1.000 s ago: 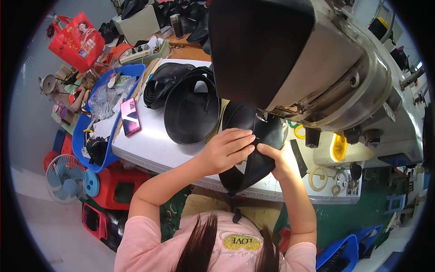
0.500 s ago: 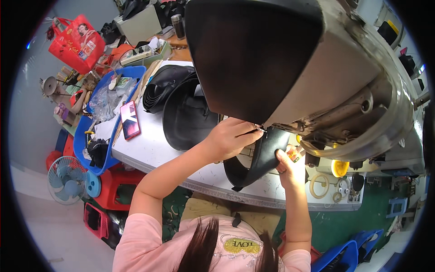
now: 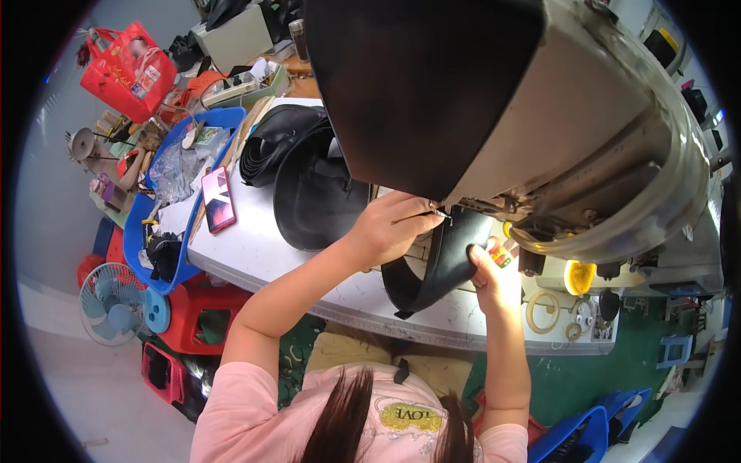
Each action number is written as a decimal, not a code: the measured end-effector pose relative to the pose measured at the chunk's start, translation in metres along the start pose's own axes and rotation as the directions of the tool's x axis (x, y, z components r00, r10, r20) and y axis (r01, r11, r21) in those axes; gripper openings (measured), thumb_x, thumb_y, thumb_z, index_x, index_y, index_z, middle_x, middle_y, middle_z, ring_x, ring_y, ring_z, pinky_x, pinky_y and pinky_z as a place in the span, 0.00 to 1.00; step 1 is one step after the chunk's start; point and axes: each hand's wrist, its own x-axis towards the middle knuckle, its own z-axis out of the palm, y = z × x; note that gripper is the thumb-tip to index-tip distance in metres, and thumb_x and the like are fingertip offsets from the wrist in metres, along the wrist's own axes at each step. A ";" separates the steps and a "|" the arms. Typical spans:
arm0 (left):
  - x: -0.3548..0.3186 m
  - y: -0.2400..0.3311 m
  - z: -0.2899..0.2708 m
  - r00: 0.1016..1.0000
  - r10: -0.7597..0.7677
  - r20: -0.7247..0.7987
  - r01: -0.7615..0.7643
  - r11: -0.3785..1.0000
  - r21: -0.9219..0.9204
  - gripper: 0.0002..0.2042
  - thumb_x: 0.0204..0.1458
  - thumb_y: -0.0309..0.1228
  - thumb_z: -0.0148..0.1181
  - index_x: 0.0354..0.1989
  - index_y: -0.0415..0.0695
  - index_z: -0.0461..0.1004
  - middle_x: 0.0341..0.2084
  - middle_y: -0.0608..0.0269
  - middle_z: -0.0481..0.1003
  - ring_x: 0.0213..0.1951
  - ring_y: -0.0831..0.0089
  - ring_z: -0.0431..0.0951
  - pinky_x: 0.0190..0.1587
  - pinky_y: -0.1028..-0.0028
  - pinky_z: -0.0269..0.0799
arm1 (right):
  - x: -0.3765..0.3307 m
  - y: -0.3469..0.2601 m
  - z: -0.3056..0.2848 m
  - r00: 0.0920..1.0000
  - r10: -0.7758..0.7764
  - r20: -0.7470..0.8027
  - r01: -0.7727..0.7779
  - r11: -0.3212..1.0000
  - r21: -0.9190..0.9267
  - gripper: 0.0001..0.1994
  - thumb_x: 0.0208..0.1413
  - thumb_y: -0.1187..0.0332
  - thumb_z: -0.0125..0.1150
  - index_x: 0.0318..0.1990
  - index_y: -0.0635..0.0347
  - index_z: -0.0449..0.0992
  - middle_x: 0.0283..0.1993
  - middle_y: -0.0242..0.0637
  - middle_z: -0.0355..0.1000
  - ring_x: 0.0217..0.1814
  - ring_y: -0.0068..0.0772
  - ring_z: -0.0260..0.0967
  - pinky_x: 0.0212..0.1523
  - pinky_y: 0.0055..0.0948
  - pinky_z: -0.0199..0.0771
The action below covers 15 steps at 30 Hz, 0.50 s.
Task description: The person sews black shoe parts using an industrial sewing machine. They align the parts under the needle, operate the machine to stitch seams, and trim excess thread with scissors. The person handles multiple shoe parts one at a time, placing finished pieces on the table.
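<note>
A curved black leather piece (image 3: pixel 455 258) lies under the head of a sewing machine (image 3: pixel 571 131). My left hand (image 3: pixel 392 228) is closed at its left side, fingertips pinching a slim, shiny metal tool (image 3: pixel 441 214) close to the needle area. Its exact kind is too small to tell. My right hand (image 3: pixel 491 270) grips the right edge of the leather, thumb on top, under a bright lamp glow. Something small, green and yellow shows by its fingers; I cannot make it out. The machine's head hides the stitching point in part.
Left of my hands, more black leather pieces (image 3: pixel 320 193) are stacked on the white table (image 3: pixel 255 258). A red-edged phone (image 3: pixel 219 201) lies by blue bins (image 3: pixel 174 282) of scraps. A fan (image 3: pixel 116 305) and red stool (image 3: pixel 193 312) stand below. Yellow spool (image 3: pixel 579 278) sits right.
The whole view has shifted slightly. Both hands keep nearly the same places, with my left fingertips a little higher beside the leather.
</note>
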 end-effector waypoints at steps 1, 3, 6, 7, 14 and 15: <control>0.000 -0.001 0.001 1.000 -0.012 -0.006 0.012 1.000 -0.012 0.07 0.33 0.18 0.57 0.24 0.39 0.72 0.27 0.60 0.72 0.30 0.65 0.72 0.30 0.72 0.69 | 0.002 0.001 0.000 0.999 -0.032 0.000 0.032 0.999 -0.010 0.09 0.43 0.73 0.58 0.26 0.54 0.62 0.19 0.24 0.59 0.15 0.11 0.49 0.15 0.12 0.47; -0.002 -0.006 0.007 0.998 -0.049 -0.028 0.049 0.998 -0.027 0.07 0.32 0.17 0.57 0.23 0.38 0.71 0.27 0.60 0.72 0.29 0.65 0.72 0.29 0.72 0.69 | 0.006 0.003 -0.001 0.995 -0.096 -0.001 0.096 0.995 -0.028 0.07 0.43 0.73 0.58 0.26 0.55 0.64 0.19 0.24 0.59 0.15 0.11 0.48 0.15 0.12 0.45; -0.010 -0.015 0.016 0.992 -0.101 -0.082 0.100 0.995 -0.017 0.08 0.31 0.15 0.55 0.22 0.38 0.71 0.25 0.59 0.73 0.28 0.65 0.72 0.28 0.73 0.68 | 0.005 -0.001 -0.006 0.964 -0.266 -0.014 0.234 0.871 -0.433 0.05 0.44 0.71 0.58 0.27 0.59 0.67 0.17 0.23 0.57 0.15 0.10 0.47 0.16 0.12 0.44; -0.011 -0.017 0.019 0.990 -0.100 -0.096 0.100 0.995 -0.005 0.08 0.30 0.14 0.55 0.22 0.38 0.71 0.24 0.59 0.73 0.27 0.65 0.72 0.27 0.73 0.68 | 0.004 -0.006 -0.012 0.898 -0.437 0.044 0.357 0.669 -0.652 0.05 0.45 0.72 0.57 0.28 0.62 0.69 0.18 0.25 0.61 0.17 0.10 0.48 0.17 0.12 0.45; -0.007 -0.017 0.014 0.990 -0.038 -0.136 0.043 0.998 0.040 0.10 0.27 0.12 0.55 0.22 0.38 0.70 0.23 0.59 0.72 0.25 0.64 0.72 0.26 0.72 0.66 | -0.061 -0.115 -0.098 -0.008 -0.962 0.274 0.417 -0.252 -0.873 0.07 0.51 0.73 0.50 0.29 0.67 0.73 0.25 0.32 0.71 0.26 0.24 0.67 0.29 0.24 0.68; -0.006 -0.016 0.015 0.990 -0.046 -0.136 0.050 0.998 0.024 0.10 0.27 0.12 0.55 0.22 0.38 0.70 0.23 0.59 0.72 0.26 0.64 0.72 0.26 0.71 0.66 | -0.072 -0.162 -0.130 -0.261 -0.935 0.240 0.168 -0.289 -0.943 0.09 0.52 0.70 0.51 0.28 0.66 0.75 0.27 0.33 0.73 0.28 0.25 0.69 0.31 0.24 0.69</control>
